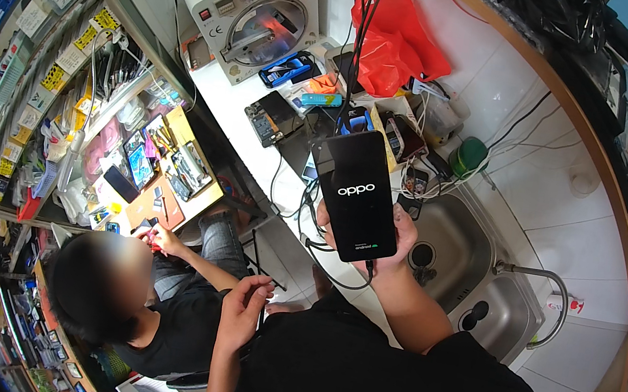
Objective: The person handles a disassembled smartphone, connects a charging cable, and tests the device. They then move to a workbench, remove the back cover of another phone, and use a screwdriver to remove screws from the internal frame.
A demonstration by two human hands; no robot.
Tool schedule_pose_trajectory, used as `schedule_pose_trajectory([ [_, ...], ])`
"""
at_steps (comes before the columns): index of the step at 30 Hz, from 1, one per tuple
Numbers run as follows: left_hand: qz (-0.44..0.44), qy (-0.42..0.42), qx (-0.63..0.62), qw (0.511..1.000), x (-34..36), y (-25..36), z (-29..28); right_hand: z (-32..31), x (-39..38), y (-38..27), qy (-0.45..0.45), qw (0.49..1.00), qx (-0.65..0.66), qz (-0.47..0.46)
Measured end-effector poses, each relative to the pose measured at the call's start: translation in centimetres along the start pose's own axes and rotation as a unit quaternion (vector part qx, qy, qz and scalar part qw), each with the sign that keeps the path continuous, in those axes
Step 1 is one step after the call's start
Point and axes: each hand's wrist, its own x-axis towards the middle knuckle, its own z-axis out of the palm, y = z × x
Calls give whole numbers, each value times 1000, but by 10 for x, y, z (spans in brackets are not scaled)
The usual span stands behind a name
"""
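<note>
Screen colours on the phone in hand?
Phone: black background, large white lettering. Best seen in the head view.

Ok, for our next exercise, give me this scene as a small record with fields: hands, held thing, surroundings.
Right hand: holds a black rectangular smartphone
Left hand: holds nothing visible, fingers loosely bent
Screen: lit lettering on black
Connection: thin black cable at the phone's near end
Right of phone: silver metal sink, curved grey tap
Beyond phone: crumpled red plastic bag, grey boxy machine with round door
Left side: seated co-worker in a black top
</note>
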Motion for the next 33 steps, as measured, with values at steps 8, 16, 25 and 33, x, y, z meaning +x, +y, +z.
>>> schedule_pose_trajectory([
  [8, -5, 3, 8, 1000, -3, 2, 1, 4, -1, 0, 16, 999, -48, 9],
  [16, -9, -1, 18, 1000, -3, 3, 2, 2, -4, -1, 10, 999, -38, 38],
  [25, -12, -18, 25, 999, -1, 5, 5, 3, 2, 2, -40, 998, -23, 44],
  [33, -11, -26, 40, 999, 1, 7, 6, 18, 7, 14, 78, 991, 93, 62],
])
